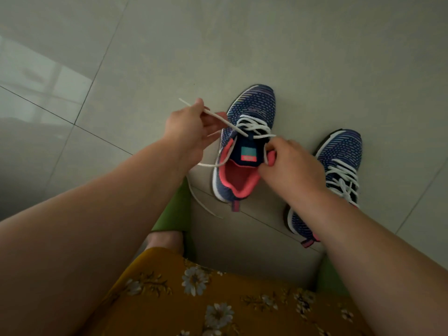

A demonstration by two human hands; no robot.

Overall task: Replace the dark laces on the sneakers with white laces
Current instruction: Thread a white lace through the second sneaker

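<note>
My left grip [191, 127] pinches the white lace [219, 117], drawn taut from the near sneaker [244, 146] just beyond it. My right grip [288, 163] clasps that shoe's pink collar; the other sneaker [339, 166] sits on the floor [169, 57] beyond this grip.

Head view of the wearer. Both forearms are bare, without sleeves, watch or bracelets; the left hand [186, 132] and right hand [291, 163] carry no visible rings. Across the lap lies a mustard-yellow garment [218, 299] printed with white daisy-like flowers on dark stems and leaves. A bare knee [164, 238] shows just beyond its hem.
</note>
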